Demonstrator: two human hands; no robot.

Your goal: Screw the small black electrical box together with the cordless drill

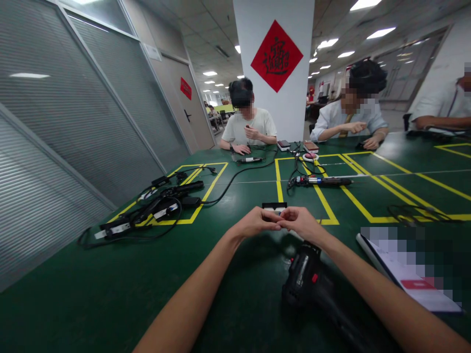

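Note:
My left hand (260, 221) and my right hand (299, 221) meet above the table, fingertips touching in a pinch. Whatever sits between the fingers is too small or too hidden to name. Just beyond the fingertips lies a small black case (274, 205) with a white part, partly covered by my hands. A black cordless drill (302, 274) with a red button lies on the table below my right wrist, its handle running toward me beside my right forearm.
Black cabled tools (162, 206) lie inside yellow tape at left. A pen-shaped electric screwdriver (324, 181) lies ahead, with cables around it. A tablet (408, 274) rests at right on the green table (110, 289). Across it sit people (253, 122), one handling something small.

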